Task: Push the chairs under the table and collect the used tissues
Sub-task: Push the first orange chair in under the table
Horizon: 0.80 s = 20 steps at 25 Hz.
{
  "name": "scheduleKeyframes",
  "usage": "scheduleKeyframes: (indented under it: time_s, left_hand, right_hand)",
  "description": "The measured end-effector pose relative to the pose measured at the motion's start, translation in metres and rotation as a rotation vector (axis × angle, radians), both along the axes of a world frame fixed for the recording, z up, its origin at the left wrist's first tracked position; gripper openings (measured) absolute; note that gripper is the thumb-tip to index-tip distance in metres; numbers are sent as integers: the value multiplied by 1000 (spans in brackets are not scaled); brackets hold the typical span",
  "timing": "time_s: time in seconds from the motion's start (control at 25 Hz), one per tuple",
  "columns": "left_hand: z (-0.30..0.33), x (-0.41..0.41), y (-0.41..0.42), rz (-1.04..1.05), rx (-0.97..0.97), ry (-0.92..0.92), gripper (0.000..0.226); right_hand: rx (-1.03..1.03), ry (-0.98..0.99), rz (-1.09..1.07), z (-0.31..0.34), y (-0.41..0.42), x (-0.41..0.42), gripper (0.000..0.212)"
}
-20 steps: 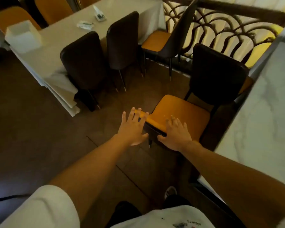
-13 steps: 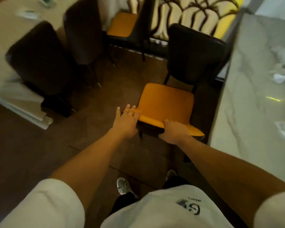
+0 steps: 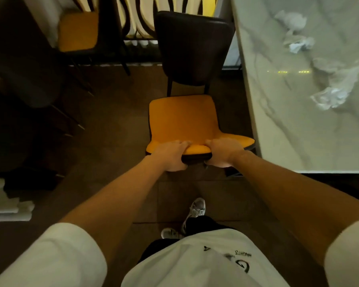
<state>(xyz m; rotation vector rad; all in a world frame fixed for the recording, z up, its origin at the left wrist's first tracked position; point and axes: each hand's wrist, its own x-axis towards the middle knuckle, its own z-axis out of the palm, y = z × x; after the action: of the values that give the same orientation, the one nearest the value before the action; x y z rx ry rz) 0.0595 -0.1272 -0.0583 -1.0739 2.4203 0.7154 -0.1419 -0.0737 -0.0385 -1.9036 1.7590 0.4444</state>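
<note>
Chair (image 3: pixel 182 119), smooth orange seat, gripped by left hand (image 3: pixel 170 155) and right hand (image 3: pixel 223 152).

The orange-seated chair with a dark backrest (image 3: pixel 182 119) stood just beside the white marble table's (image 3: pixel 278 125) edge, leaving no gap there. Bare brown floor (image 3: pixel 112 125) lay open to its left, before another dark chair's (image 3: pixel 29 79) legs.

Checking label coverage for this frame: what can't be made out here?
- Head view: fingertips of the left hand and right hand curl under the front edge of the chair seat, hidden by it.
- Chair legs: mostly hidden under the seat.
- Marble table: cut off by the right edge.
- Crumpled tissues: blurred; count unclear.
- Left-side chairs: too dark.
</note>
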Motion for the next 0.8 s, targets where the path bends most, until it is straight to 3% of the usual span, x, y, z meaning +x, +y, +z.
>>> scheduleKeyframes:
  time_s: [0.16,0.48,0.8]
  left_hand:
    - [-7,0,1,42,-51,17,70]
    - [-9,9,1,11,-98,123,66]
    - [-14,34,-1,-61,-144,259,52]
  right_hand:
    - [-9,-12,11,-2,-1,-2,25]
    - [-30,0,-15,-1,2,4,35]
    - [-80,99,-164,-4,11,39,38]
